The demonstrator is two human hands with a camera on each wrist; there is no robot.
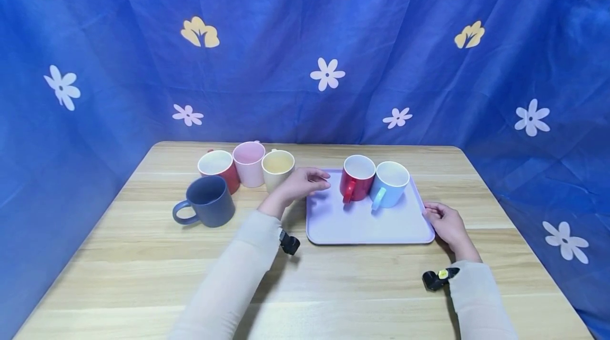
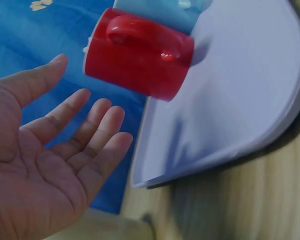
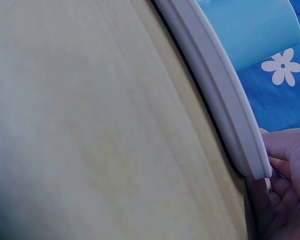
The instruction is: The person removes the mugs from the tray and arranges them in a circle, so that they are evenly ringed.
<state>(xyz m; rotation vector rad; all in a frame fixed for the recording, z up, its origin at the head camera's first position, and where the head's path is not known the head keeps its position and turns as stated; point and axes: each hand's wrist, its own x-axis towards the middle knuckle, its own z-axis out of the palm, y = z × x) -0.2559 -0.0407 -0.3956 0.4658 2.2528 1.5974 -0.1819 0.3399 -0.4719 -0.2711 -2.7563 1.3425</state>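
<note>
My left hand (image 1: pixel 301 184) hovers over the left edge of the lilac tray (image 1: pixel 352 226), fingers spread loosely and nothing held. The left wrist view shows its palm (image 2: pixel 35 185) facing the red mug (image 2: pixel 140 55), apart from it. On the tray, that red mug and a light blue mug (image 1: pixel 392 186) stand upright side by side, handles toward me. At the tray's right edge, my right hand (image 1: pixel 447 223) grips the rim. The right wrist view shows its fingers (image 3: pixel 282 145) at the rim, partly hidden behind it.
Left of the tray stand a cream mug (image 1: pixel 275 170), a pink mug (image 1: pixel 250 170), a red mug with a white inside (image 1: pixel 232 177) and a dark blue mug (image 1: pixel 214 210). All rest on the wooden table (image 1: pixel 143 276). A blue patterned curtain (image 1: pixel 267 80) hangs behind.
</note>
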